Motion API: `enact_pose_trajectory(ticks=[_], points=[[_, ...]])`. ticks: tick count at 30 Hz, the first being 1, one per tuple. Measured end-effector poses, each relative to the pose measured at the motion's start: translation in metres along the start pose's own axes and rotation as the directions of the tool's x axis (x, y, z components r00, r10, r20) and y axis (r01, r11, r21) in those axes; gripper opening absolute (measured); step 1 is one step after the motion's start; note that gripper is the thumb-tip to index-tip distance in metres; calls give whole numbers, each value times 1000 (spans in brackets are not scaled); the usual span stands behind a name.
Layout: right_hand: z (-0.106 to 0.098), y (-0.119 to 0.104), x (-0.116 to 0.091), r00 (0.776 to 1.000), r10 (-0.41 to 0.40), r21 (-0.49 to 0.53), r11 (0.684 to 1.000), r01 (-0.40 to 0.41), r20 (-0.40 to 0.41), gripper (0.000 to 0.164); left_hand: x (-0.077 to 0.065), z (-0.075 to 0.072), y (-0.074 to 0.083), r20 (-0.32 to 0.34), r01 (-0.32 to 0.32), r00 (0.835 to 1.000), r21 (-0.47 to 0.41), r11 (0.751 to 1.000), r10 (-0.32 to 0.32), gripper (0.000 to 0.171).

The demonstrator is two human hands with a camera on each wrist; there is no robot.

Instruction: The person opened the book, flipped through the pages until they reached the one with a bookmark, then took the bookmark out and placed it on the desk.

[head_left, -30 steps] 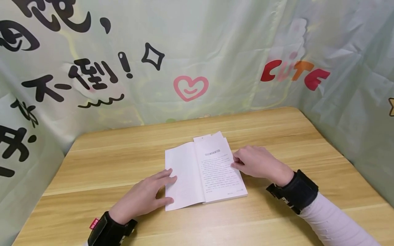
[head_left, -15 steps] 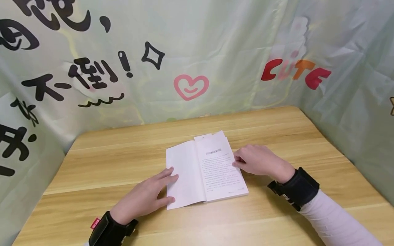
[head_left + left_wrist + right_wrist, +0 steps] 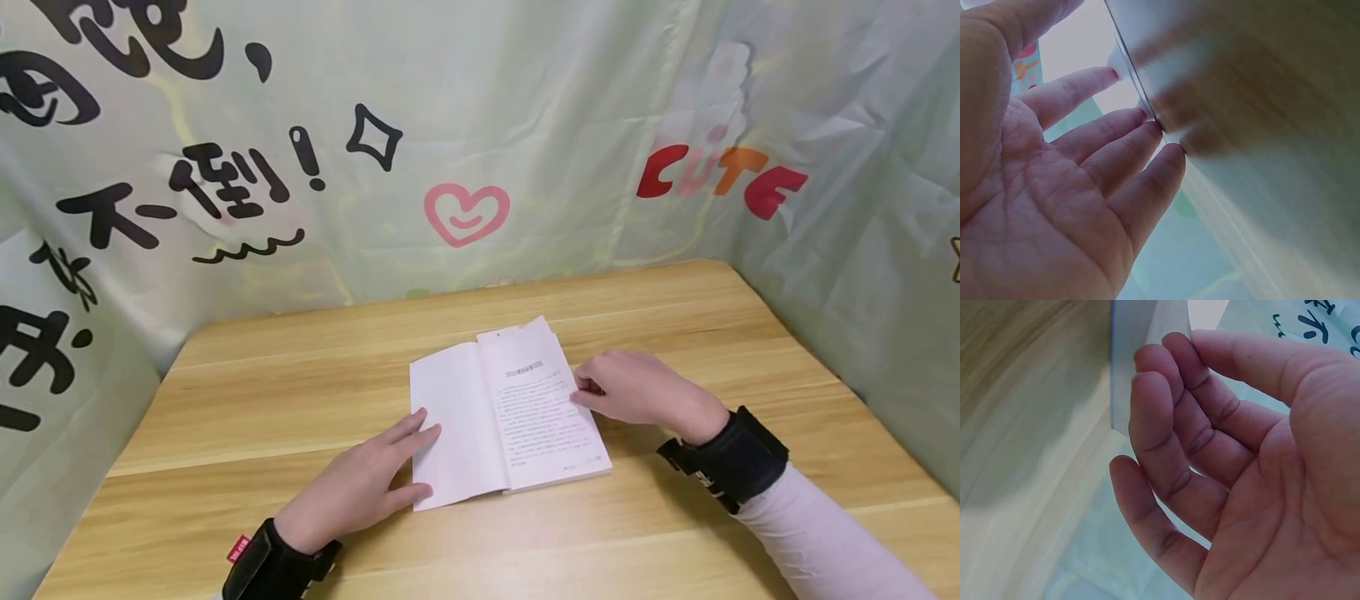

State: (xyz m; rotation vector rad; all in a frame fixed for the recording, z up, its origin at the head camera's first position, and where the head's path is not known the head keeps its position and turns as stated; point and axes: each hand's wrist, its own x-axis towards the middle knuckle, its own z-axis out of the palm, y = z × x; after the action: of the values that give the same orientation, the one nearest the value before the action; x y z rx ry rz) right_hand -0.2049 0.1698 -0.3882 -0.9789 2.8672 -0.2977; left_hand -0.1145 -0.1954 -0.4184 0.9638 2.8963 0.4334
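Note:
An open book [image 3: 517, 417] lies on the table, with a blank left page [image 3: 454, 425] and a right page of small print under a short heading. My left hand [image 3: 360, 479] rests at the left edge, its fingers spread and relaxed; the thumb and fingertips touch the blank page. At the other side my right hand [image 3: 648, 387] has its fingers curled in. In the right wrist view, thumb and index fingertip of the right hand [image 3: 1210, 450] pinch the edge of a page [image 3: 1171, 319]. Beside them stands the thick block of pages [image 3: 1121, 369].
A small pale tab of paper [image 3: 497, 335] sticks out past the book's top edge, and a page corner rises next to it. The wooden table [image 3: 300, 375] runs back to a printed cloth [image 3: 570, 167] that hangs around it. Both wrists wear black straps [image 3: 731, 458].
Book and both hands appear slightly farther right in the head view. The left hand stays at the left page and the right hand at the right page's edge.

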Motion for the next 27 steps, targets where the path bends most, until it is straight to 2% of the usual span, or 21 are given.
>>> enact_pose_trajectory(ticks=[8, 15, 19, 23, 27], points=[[-8, -7, -2, 998, -52, 25, 998, 53, -43, 25, 1, -1, -3, -17, -6, 1000, -3, 1000, 6, 69], [-11, -14, -3, 992, -87, 104, 990, 96, -94, 19, 2, -2, -3, -26, -2, 1000, -6, 1000, 2, 67], [-11, -16, -1, 984, -125, 153, 978, 144, -130, 21, 2, -2, -3, -31, 15, 999, 5, 1000, -15, 65], [-11, -18, 2, 969, -183, 193, 957, 214, -167, 32, 2, -1, -3, -41, 24, 999, 25, 999, -23, 66], [-10, -20, 3, 961, -199, 240, 940, 242, -190, 39, 3, 0, -3, -54, 22, 998, 35, 999, -20, 66]])
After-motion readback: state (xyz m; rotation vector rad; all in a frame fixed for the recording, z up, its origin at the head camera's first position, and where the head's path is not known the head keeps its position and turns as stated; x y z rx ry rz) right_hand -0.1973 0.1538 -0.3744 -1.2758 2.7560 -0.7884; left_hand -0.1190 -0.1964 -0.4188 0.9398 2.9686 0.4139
